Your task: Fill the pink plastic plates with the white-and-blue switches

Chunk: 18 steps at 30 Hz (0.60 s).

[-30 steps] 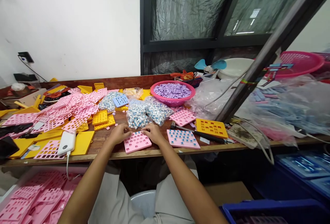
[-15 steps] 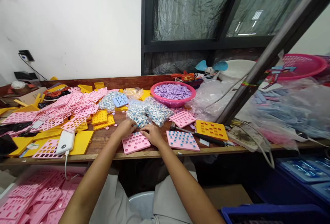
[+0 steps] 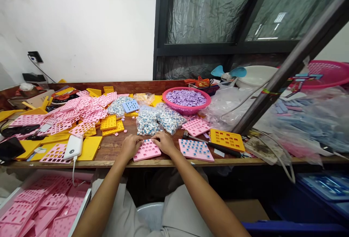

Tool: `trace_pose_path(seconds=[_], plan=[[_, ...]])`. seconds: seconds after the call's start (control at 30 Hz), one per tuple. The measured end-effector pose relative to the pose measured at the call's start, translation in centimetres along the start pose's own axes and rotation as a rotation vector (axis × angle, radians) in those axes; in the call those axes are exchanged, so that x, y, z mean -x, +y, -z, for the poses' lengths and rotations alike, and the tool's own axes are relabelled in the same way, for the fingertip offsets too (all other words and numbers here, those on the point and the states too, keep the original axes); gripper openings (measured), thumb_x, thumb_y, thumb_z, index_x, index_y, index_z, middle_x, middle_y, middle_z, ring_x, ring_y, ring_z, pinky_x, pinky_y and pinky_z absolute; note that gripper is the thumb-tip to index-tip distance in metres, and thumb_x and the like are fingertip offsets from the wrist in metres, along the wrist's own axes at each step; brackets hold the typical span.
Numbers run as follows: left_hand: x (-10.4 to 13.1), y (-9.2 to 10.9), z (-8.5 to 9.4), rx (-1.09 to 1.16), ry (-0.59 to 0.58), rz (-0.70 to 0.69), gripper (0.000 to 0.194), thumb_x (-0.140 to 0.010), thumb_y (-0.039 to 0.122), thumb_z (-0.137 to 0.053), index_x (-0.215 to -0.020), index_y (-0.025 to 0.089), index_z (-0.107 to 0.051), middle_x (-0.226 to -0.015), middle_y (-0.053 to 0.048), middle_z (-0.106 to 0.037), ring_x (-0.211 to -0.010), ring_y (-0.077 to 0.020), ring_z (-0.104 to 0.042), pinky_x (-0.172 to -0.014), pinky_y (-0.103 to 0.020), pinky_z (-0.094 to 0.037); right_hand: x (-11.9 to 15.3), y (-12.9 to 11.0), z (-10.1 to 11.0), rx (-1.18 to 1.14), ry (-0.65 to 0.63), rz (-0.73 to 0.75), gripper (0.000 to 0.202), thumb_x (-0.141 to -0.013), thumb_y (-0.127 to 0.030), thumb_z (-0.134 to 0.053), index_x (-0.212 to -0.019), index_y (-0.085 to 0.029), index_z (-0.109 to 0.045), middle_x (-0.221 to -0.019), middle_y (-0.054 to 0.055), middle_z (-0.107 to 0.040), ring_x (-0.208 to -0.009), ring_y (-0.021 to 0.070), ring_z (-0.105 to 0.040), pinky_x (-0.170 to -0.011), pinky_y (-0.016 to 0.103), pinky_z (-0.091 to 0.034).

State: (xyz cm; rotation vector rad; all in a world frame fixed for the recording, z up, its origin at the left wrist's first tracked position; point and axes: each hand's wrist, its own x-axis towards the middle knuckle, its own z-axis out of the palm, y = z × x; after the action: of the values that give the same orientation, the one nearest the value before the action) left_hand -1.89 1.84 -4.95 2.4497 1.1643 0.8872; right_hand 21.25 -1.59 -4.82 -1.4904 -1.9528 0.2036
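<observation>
A pink board with rows of square recesses [image 3: 147, 151] lies at the table's front edge, a few small blue pieces in its far row. At its far left corner is my left hand [image 3: 131, 146], fingers bent and drawn together. My right hand [image 3: 165, 143] is closed in a pinch over the far right corner. Anything small between the fingertips is hidden. Just beyond, two clear bags of small white-and-blue pieces [image 3: 148, 120] stand together. To the right lies a second pink board [image 3: 195, 150], with blue pieces in many recesses.
A pink basket of purple pieces [image 3: 187, 99] sits behind the bags. On the right are a hammer [image 3: 212, 144], a yellow board [image 3: 227, 139] and a slanting metal post [image 3: 272, 84]. Pink perforated sheets [image 3: 71, 111] and a white power bank [image 3: 73, 147] cover the left.
My left hand has come down from beside the bag to the board's far left corner. My right hand stays at the far right corner. The camera view has shifted slightly left.
</observation>
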Motion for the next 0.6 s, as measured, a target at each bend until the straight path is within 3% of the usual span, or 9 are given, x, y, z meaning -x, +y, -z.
trace_pose_path(seconds=[0.17, 0.3, 0.47, 0.6], plan=[[-0.3, -0.3, -0.4, 0.058, 0.027, -0.018, 0.014, -0.09, 0.028, -0.068, -0.097, 0.023, -0.079, -0.093, -0.006, -0.076, -0.087, -0.0195, -0.065, -0.079, -0.031, -0.048, -2.6, 0.5, 0.2, 0.049, 0.031, -0.069, 0.017, -0.091, -0.028, -0.063, -0.091, -0.019, -0.077, -0.095, 0.006, -0.076, -0.088, 0.02, -0.067, -0.079, 0.028, -0.047], [-0.2, -0.6, -0.5, 0.083, 0.042, -0.053, 0.013, -0.09, 0.029, -0.069, -0.095, 0.024, -0.08, -0.092, -0.005, -0.078, -0.085, -0.0184, -0.066, -0.08, -0.031, -0.047, -4.8, 0.8, -0.6, 0.087, 0.049, -0.107, 0.011, -0.08, -0.024, -0.075, -0.091, -0.019, -0.076, -0.096, 0.009, -0.075, -0.09, 0.0242, -0.066, -0.08, 0.03, -0.045], [0.1, -0.7, -0.8, 0.091, 0.064, -0.053, 0.016, -0.093, 0.03, -0.065, -0.096, 0.024, -0.079, -0.095, -0.004, -0.078, -0.089, -0.0195, -0.065, -0.085, -0.032, -0.047, -4.9, 1.1, -1.5, 0.052, 0.052, -0.118, 0.005, -0.081, -0.021, -0.075, -0.086, -0.021, -0.074, -0.092, 0.007, -0.075, -0.088, 0.0223, -0.066, -0.079, 0.029, -0.045], [0.0, -0.7, -0.9, 0.091, 0.054, -0.054, 0.015, -0.093, 0.031, -0.065, -0.094, 0.025, -0.079, -0.095, -0.004, -0.076, -0.091, -0.0197, -0.064, -0.086, -0.033, -0.047, -4.4, 1.0, -1.0, -0.014, 0.109, -0.111, 0.009, -0.085, -0.02, -0.068, -0.092, -0.02, -0.073, -0.094, 0.007, -0.074, -0.088, 0.0217, -0.066, -0.081, 0.031, -0.047]])
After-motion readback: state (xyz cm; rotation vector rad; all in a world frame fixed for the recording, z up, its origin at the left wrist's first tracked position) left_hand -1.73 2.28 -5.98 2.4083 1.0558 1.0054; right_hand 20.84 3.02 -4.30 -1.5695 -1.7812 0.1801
